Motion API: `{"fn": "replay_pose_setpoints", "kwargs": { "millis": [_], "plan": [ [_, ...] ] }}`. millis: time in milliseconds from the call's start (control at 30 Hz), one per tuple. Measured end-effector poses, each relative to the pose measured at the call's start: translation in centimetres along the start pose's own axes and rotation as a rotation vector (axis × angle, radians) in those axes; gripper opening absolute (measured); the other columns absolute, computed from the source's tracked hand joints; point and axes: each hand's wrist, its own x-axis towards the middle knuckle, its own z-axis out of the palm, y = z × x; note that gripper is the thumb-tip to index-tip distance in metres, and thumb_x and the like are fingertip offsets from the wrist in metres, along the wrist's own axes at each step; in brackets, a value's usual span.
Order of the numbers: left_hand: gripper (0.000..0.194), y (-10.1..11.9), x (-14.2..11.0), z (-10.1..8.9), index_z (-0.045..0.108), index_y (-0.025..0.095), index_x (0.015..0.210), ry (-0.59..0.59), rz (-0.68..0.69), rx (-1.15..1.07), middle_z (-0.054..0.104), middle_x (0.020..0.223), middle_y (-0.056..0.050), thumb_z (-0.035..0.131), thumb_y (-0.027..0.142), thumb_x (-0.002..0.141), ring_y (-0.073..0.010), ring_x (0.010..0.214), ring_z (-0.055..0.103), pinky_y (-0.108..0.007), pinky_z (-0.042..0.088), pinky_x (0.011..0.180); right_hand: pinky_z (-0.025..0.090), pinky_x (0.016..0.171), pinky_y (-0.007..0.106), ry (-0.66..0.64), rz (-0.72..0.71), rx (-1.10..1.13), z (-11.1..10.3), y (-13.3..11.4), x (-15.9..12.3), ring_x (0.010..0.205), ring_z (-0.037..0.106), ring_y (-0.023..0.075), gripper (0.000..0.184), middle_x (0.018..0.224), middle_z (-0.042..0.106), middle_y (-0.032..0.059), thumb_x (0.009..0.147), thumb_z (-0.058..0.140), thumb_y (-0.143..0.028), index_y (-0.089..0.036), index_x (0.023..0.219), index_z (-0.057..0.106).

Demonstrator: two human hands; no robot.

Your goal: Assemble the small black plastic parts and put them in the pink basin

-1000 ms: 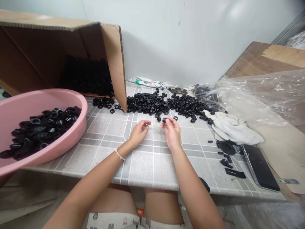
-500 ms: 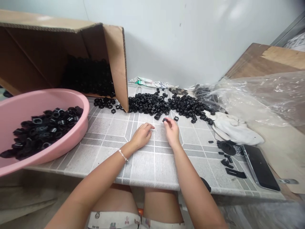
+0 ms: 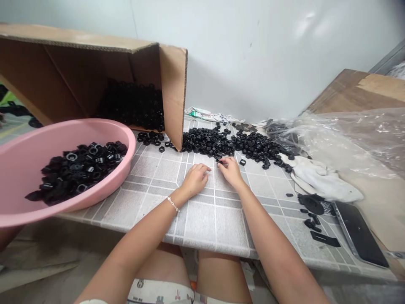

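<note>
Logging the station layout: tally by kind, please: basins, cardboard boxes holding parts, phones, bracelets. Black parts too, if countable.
Pink basin: 1
Cardboard box: 1
Phone: 1
Bracelet: 1
Total: 4
Black parts: heaped and overlapping, not countable

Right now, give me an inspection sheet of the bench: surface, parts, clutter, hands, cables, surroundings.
Surface: table with a grey-and-white checked top.
Parts: heap of black parts near the wall; more in the pink basin and in the cardboard box, which faces forward.
Clutter: phone, white cloth, clear plastic sheet and assorted black pieces on the right.
Hands: left hand loosely bent, nothing seen in it; right hand has a small black part between thumb and finger, at the heap's near edge.
Cables: nothing seen.
Surroundings: pale wall behind; wooden board at right.
</note>
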Motion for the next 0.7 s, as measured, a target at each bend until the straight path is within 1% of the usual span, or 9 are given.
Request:
{"fn": "replay_pose_setpoints", "kwargs": {
  "millis": [133,200,300,400,467,567,633,700],
  "plan": [
    [0.025,0.2,-0.2,0.2,0.061,0.017,0.105,-0.036,0.012,0.024,0.063,0.106,-0.007,0.046,0.013,0.086,-0.0226,0.104,0.055,-0.04,0.044,0.096,0.042,0.1,0.048,-0.025,-0.127,-0.084,0.3,-0.3,0.3,0.113,0.052,0.0285,0.018,0.118,0.056,0.0132,0.078,0.056,-0.026,-0.018,0.092,0.066],
    [0.025,0.2,-0.4,0.2,0.061,0.017,0.106,-0.047,0.017,0.037,0.063,0.107,-0.007,0.046,0.013,0.086,-0.0224,0.104,0.055,-0.04,0.044,0.097,0.04,0.101,0.049,-0.042,-0.172,-0.138,0.4,-0.5,0.5,0.114,0.052,0.029,0.018,0.119,0.057,0.0139,0.079,0.055,-0.023,-0.018,0.093,0.065],
    [0.026,0.1,-0.3,0.2,0.061,0.017,0.106,-0.033,0.001,0.023,0.063,0.107,-0.007,0.046,0.013,0.086,-0.0217,0.104,0.056,-0.038,0.045,0.096,0.044,0.096,0.046,-0.069,-0.21,-0.164,0.1,-0.7,0.6,0.104,0.055,0.0278,0.02,0.108,0.06,0.0134,0.081,0.052,-0.021,-0.017,0.096,0.064],
    [0.028,0.0,-0.2,0.2,0.06,0.017,0.109,-0.009,-0.034,0.007,0.064,0.107,-0.007,0.046,0.012,0.086,-0.0216,0.103,0.057,-0.038,0.045,0.095,0.047,0.091,0.045,-0.079,-0.207,-0.164,-0.3,-0.8,0.4,0.096,0.057,0.0268,0.019,0.097,0.061,0.0113,0.081,0.053,-0.023,-0.018,0.095,0.065],
    [0.028,0.0,-0.1,0.3,0.06,0.017,0.11,-0.01,-0.049,0.013,0.064,0.108,-0.008,0.046,0.012,0.085,-0.0218,0.104,0.057,-0.038,0.045,0.095,0.046,0.093,0.046,-0.08,-0.218,-0.168,-0.3,-0.8,0.4,0.1,0.056,0.0272,0.018,0.102,0.061,0.0114,0.081,0.055,-0.024,-0.019,0.094,0.065],
    [0.027,0.0,-0.1,0.4,0.06,0.017,0.11,-0.031,-0.045,0.036,0.065,0.108,-0.007,0.047,0.014,0.086,-0.0218,0.104,0.057,-0.039,0.045,0.096,0.044,0.097,0.046,-0.122,-0.227,-0.16,0.1,-0.8,0.9,0.107,0.055,0.027,0.019,0.112,0.059,0.0113,0.079,0.056,-0.025,-0.019,0.094,0.066],
    [0.026,0.0,-0.2,0.4,0.06,0.018,0.109,-0.036,-0.039,0.042,0.065,0.107,-0.007,0.047,0.014,0.086,-0.0216,0.104,0.057,-0.039,0.045,0.096,0.045,0.096,0.044,-0.135,-0.169,-0.141,0.6,-0.8,1.4,0.102,0.057,0.0258,0.018,0.111,0.058,0.0115,0.078,0.056,-0.026,-0.018,0.091,0.067],
    [0.027,0.0,-0.2,0.4,0.06,0.018,0.108,-0.027,-0.038,0.03,0.065,0.107,-0.007,0.048,0.014,0.085,-0.0217,0.103,0.058,-0.039,0.045,0.095,0.048,0.092,0.043,-0.101,-0.088,-0.118,1.0,-0.8,1.9,0.094,0.059,0.0243,0.018,0.105,0.058,0.0114,0.076,0.057,-0.026,-0.017,0.088,0.068]
  ]
}}
